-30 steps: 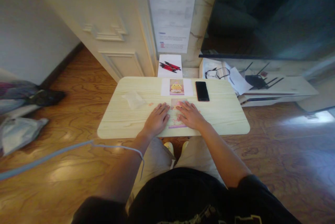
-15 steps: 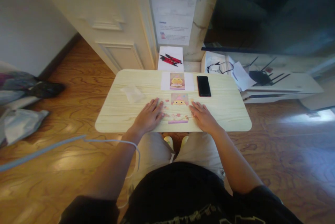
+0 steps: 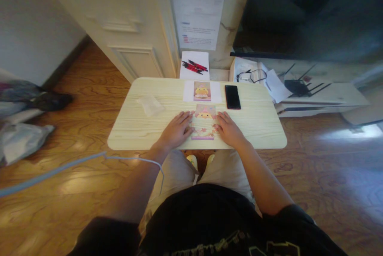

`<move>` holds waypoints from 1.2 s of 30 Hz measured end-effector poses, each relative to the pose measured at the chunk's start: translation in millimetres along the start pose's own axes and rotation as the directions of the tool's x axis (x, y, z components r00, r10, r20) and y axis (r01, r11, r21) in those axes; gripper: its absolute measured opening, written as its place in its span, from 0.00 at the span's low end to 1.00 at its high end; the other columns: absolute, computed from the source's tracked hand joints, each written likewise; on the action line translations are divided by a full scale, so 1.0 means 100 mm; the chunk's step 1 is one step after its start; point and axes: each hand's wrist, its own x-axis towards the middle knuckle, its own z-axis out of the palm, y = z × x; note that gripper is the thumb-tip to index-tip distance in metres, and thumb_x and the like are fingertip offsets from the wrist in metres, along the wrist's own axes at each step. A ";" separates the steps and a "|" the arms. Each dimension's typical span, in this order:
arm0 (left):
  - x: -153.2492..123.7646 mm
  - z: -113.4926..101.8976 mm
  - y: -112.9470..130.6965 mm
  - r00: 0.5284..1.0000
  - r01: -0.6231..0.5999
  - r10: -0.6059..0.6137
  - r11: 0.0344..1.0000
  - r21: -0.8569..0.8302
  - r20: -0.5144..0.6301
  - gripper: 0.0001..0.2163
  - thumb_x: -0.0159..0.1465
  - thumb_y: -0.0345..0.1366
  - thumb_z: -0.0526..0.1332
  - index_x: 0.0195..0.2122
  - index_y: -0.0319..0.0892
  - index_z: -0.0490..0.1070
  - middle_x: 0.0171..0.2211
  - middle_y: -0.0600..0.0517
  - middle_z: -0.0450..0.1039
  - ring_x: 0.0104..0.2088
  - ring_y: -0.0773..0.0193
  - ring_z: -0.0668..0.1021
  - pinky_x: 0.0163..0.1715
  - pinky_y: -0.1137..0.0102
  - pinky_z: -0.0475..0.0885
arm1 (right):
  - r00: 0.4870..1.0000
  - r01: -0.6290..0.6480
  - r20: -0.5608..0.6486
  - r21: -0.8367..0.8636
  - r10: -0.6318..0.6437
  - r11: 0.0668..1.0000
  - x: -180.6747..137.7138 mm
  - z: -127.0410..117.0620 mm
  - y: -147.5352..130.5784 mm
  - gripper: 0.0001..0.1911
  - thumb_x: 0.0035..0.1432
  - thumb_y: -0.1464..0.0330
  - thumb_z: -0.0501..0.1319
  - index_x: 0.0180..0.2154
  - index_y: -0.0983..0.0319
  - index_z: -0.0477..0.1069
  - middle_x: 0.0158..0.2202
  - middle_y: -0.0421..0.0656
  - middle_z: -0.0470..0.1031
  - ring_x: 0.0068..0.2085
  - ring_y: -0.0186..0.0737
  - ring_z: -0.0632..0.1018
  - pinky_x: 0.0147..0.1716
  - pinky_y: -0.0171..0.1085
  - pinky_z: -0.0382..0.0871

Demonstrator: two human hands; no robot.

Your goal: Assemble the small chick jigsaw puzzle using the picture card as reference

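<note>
A partly assembled jigsaw puzzle (image 3: 205, 111) lies on the pale wooden table (image 3: 257, 136) between my hands. Its upper part shows a cartoon face; a purple strip runs along the bottom, with small pieces in the middle. My left hand (image 3: 176, 130) rests flat at the puzzle's left side, fingertips at its edge. On the other side, my right hand (image 3: 229, 129) lies with fingers stretched out, touching the right edge. Beyond the puzzle, a picture card (image 3: 202, 91) with the same cartoon figure sits on white paper (image 3: 188, 91).
A black phone (image 3: 232, 97) lies right of the card, and a crumpled clear plastic bag (image 3: 151, 106) at the left. Past the far edge, red pens (image 3: 194, 66) rest on white paper. A router (image 3: 296, 87) stands on the low cabinet at right. A pale cable (image 3: 60, 170) crosses at left.
My left hand has slid right, toward the puzzle, and my right hand slightly left. Loose pieces along the sides now sit closer in, near the middle of the picture.
</note>
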 end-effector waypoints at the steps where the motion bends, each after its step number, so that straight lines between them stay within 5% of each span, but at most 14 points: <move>1: 0.00 0.00 0.00 1.000 0.006 -0.006 1.000 0.010 -0.001 0.28 0.74 0.49 0.53 0.70 0.41 0.65 0.73 0.45 0.60 0.74 0.49 0.60 0.75 0.50 0.57 | 1.000 0.002 -0.006 0.002 -0.002 1.000 -0.02 -0.01 0.00 0.27 0.72 0.67 0.54 0.69 0.65 0.65 0.72 0.54 0.63 0.75 0.54 0.57 0.74 0.58 0.54; 7: -0.01 -0.01 0.05 0.998 -0.027 0.028 1.000 0.015 -0.063 0.23 0.75 0.47 0.52 0.65 0.44 0.72 0.67 0.47 0.70 0.67 0.53 0.70 0.71 0.54 0.64 | 0.999 0.038 -0.008 -0.035 -0.039 0.999 -0.03 -0.02 -0.10 0.27 0.72 0.70 0.52 0.69 0.60 0.66 0.69 0.46 0.68 0.73 0.49 0.61 0.74 0.53 0.54; 11: 0.07 -0.01 0.10 0.996 0.026 -0.022 0.998 0.048 -0.087 0.24 0.74 0.48 0.54 0.68 0.46 0.67 0.69 0.48 0.67 0.68 0.50 0.69 0.69 0.50 0.64 | 0.999 0.002 0.045 -0.129 0.004 0.992 0.11 0.03 -0.15 0.28 0.68 0.71 0.56 0.68 0.59 0.68 0.70 0.44 0.67 0.73 0.56 0.60 0.72 0.57 0.53; 15: 0.12 -0.03 0.14 0.998 0.008 -0.004 0.998 0.055 -0.066 0.21 0.74 0.47 0.54 0.63 0.46 0.74 0.66 0.49 0.71 0.66 0.49 0.70 0.67 0.49 0.65 | 0.998 -0.001 0.061 -0.143 0.010 0.990 0.25 0.01 -0.16 0.28 0.67 0.73 0.56 0.66 0.59 0.69 0.70 0.42 0.67 0.71 0.59 0.61 0.71 0.59 0.54; 24: 0.08 -0.08 0.09 0.994 0.038 -0.034 0.999 0.036 -0.107 0.20 0.75 0.46 0.54 0.63 0.49 0.74 0.64 0.51 0.74 0.63 0.51 0.72 0.64 0.52 0.66 | 0.974 -0.158 -0.167 -0.026 0.152 0.987 0.17 -0.18 0.07 0.24 0.63 0.79 0.52 0.56 0.65 0.78 0.56 0.53 0.77 0.58 0.51 0.75 0.63 0.48 0.69; 36: 0.18 -0.05 0.15 0.985 0.078 -0.071 0.996 0.042 -0.157 0.19 0.74 0.46 0.54 0.61 0.48 0.75 0.62 0.49 0.76 0.62 0.49 0.72 0.61 0.51 0.66 | 0.959 -0.276 -0.087 -0.079 0.270 0.958 0.29 -0.18 -0.05 0.12 0.65 0.63 0.65 0.48 0.60 0.81 0.49 0.50 0.76 0.53 0.50 0.74 0.57 0.47 0.68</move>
